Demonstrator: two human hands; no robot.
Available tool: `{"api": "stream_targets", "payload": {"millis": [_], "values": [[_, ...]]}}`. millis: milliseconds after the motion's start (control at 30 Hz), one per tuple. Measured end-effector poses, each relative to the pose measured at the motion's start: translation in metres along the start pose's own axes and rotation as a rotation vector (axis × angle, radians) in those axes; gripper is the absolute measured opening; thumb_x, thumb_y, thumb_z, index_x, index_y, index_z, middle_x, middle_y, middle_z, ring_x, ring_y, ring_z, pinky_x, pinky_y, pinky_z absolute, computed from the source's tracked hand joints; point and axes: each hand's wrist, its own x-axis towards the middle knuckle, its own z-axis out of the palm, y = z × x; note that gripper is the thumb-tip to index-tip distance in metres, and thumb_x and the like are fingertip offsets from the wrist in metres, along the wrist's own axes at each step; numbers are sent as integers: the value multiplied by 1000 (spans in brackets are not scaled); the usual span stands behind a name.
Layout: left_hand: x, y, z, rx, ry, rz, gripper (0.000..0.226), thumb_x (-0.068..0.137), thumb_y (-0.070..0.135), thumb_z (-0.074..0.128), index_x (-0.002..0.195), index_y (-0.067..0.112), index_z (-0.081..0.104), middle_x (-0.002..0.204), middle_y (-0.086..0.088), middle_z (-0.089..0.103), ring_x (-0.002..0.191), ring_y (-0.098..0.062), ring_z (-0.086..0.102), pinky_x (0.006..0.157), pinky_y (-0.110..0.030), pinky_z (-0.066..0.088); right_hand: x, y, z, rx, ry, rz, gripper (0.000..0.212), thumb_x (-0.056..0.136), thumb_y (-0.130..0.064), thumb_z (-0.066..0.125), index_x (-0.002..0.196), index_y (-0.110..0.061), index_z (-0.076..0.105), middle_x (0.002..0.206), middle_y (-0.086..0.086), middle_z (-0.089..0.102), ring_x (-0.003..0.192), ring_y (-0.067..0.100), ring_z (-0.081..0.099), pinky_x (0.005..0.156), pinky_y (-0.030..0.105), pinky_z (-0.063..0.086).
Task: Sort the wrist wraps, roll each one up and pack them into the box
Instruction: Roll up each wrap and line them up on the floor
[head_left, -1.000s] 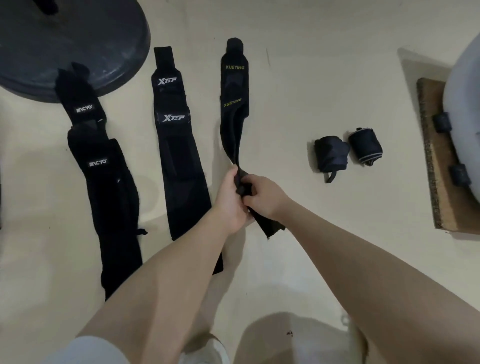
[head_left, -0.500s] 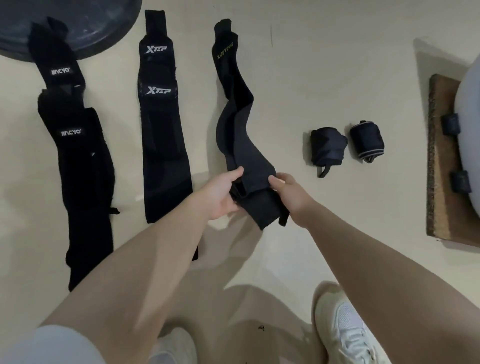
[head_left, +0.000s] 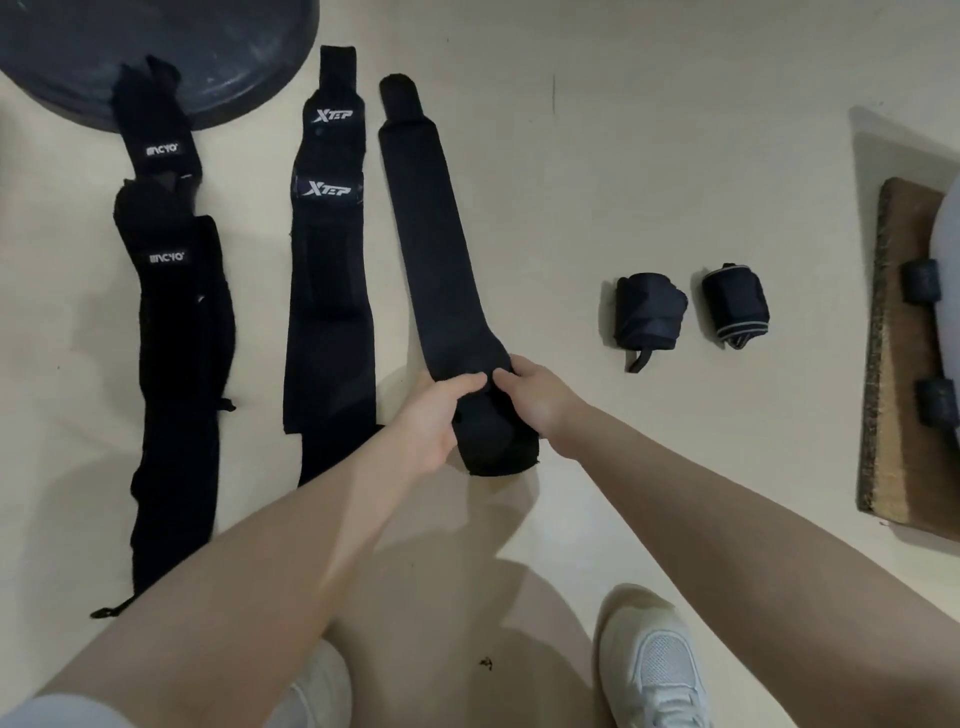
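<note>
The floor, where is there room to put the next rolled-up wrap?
Bare cream floor lies between the long black wrap being rolled and the two rolled black wraps, and behind those rolls. Left is crowded: the flat Xtep wraps and the flat wraps beside the dark round plate lie close together.

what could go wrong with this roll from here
The wrap lies at a slant, and both the left hand and right hand hold only its near end, so the roll may well wind crooked or loose. Its far end lies close beside the Xtep wraps, so its fastening may snag them, if it is hook-and-loop.
</note>
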Motion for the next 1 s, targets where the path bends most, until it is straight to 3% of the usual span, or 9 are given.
{"api": "stream_targets", "payload": {"millis": [67,167,233,367,467,567,667,800,1000], "values": [[-5,3,-3,-72,-8,23,31,91,4,60,121,8,59,107,-8,69,95,-20,66,74,-30,55,-4,2,-2,164,-56,29,24,100,-23,43,117,-20,60,111,2,66,97,18,62,79,27,52],[-9,4,-6,-81,-2,66,30,94,9,57,124,6,58,110,-9,69,98,-22,67,82,-35,55,-5,2,-5,343,4,-8,15,95,-11,53,102,-16,66,102,5,69,85,18,66,65,23,53],[-12,4,-4,7,-30,46,31,95,18,57,125,10,58,114,-7,69,103,-22,67,84,-35,55,1,2,-5,315,127,-13,12,90,-6,57,93,-17,62,102,10,68,87,26,66,67,31,54],[-16,4,-1,151,43,23,24,99,21,52,122,17,54,107,-2,64,93,-18,65,69,-30,57,8,3,-3,238,204,-49,25,86,-9,61,95,-24,43,104,13,63,95,33,64,84,48,54],[-15,9,-2,203,70,133,20,101,15,45,120,20,52,111,1,63,92,-13,63,69,-28,55,6,3,-3,237,54,-105,31,92,-17,58,113,-24,36,112,12,61,97,29,64,83,42,54],[-11,18,-2,231,189,238,16,100,13,46,112,20,53,109,0,63,95,-17,63,78,-35,56,3,7,-3,179,-135,-57,70,93,-30,57,145,-28,10,127,4,57,106,21,61,79,29,51],[-9,24,0,231,295,283,23,99,16,47,121,16,54,116,-6,62,103,-25,62,86,-46,56,0,12,-2,200,-204,-65,78,94,-25,57,148,-32,1,130,4,57,104,20,63,70,26,50],[-13,20,1,-13,160,176,22,100,18,47,121,15,54,112,-6,64,104,-28,64,89,-50,54,-1,6,-2,109,-71,-143,47,92,-8,55,125,-19,24,99,11,61,63,19,59,43,20,43],[-15,7,-2,14,56,143,50,91,2,60,133,23,42,122,-10,59,106,-34,63,86,-54,54,0,4,7,99,25,-249,30,90,-2,53,90,-23,32,91,10,54,61,19,52,39,22,40]]}}
